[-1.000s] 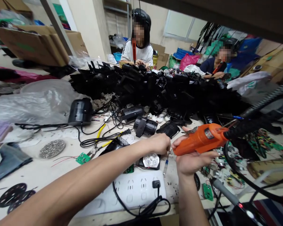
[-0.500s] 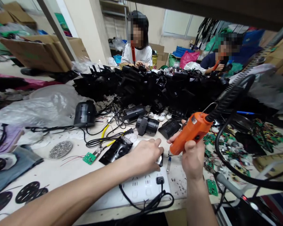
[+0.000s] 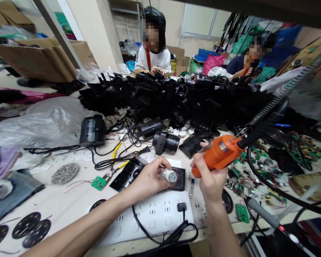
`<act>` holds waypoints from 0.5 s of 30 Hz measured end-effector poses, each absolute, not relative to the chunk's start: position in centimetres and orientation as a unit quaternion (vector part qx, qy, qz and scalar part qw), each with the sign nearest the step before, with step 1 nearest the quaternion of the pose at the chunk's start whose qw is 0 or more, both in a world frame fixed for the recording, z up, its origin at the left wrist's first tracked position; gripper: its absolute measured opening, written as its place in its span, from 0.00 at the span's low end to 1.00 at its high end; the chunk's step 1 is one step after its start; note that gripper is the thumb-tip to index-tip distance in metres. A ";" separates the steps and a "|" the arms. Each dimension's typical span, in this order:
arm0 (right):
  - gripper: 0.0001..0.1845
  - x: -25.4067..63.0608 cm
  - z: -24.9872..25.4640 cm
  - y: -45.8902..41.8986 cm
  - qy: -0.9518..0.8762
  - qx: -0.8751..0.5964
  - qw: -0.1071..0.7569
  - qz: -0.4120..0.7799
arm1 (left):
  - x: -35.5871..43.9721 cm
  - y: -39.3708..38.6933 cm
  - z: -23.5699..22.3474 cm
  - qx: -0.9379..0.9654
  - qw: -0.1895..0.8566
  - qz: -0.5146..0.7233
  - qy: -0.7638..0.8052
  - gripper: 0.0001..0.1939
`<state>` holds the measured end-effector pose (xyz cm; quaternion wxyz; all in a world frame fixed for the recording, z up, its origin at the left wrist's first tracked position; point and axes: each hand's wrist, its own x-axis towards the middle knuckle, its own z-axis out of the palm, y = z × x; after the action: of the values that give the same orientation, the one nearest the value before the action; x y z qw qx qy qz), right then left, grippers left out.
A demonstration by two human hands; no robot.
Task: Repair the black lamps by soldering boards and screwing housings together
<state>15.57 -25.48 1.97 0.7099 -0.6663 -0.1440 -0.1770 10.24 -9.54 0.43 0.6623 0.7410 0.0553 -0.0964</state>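
Observation:
My right hand (image 3: 210, 176) grips an orange electric screwdriver (image 3: 221, 154) with its tip pointing down-left; a black cable (image 3: 267, 121) runs from its back up to the right. My left hand (image 3: 149, 176) holds a small silvery lens piece (image 3: 169, 175) over a black square housing (image 3: 179, 177) on the white table. The screwdriver tip sits just right of that housing. A white power strip (image 3: 155, 214) with a black plug (image 3: 181, 206) lies directly in front of both hands.
A long heap of black lamp housings (image 3: 176, 96) crosses the table's middle. Yellow-handled pliers (image 3: 115, 157), a green circuit board (image 3: 98, 182), a pile of screws (image 3: 65, 172) and black discs (image 3: 29, 226) lie left. Green boards and wires (image 3: 256, 167) lie right. Two people sit opposite.
My left hand came down onto the black housing and now holds the silvery lens piece over it. The screwdriver tilted from level to tip-down and drew closer to the housing.

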 end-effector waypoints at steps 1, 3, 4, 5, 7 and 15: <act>0.12 15.5 1.9 -25.3 -0.140 -0.658 0.719 -0.174 | 10.3 -9.6 0.5 0.759 0.644 -0.081 0.050 0.16; 0.11 15.3 1.8 -25.0 -0.134 -0.638 0.740 -0.168 | 10.3 -9.8 0.8 0.800 0.598 -0.043 0.027 0.14; 0.11 15.2 1.7 -24.9 -0.132 -0.632 0.745 -0.168 | 10.3 -9.8 0.9 0.823 0.568 -0.018 0.008 0.13; 0.12 15.2 1.7 -24.8 -0.129 -0.630 0.747 -0.168 | 10.2 -9.8 1.1 0.844 0.536 0.009 -0.018 0.13; 0.13 15.2 1.7 -24.7 -0.127 -0.629 0.749 -0.166 | 9.9 -9.8 1.2 0.875 0.474 0.061 -0.079 0.15; 0.14 15.3 1.6 -24.5 -0.115 -0.637 0.742 -0.171 | 8.6 -10.2 1.1 0.919 0.302 0.023 -0.250 0.26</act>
<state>15.25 -24.46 1.62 0.7424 -0.6373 -0.1153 -0.1713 8.63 -10.24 1.06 0.3023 0.9194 -0.2504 0.0227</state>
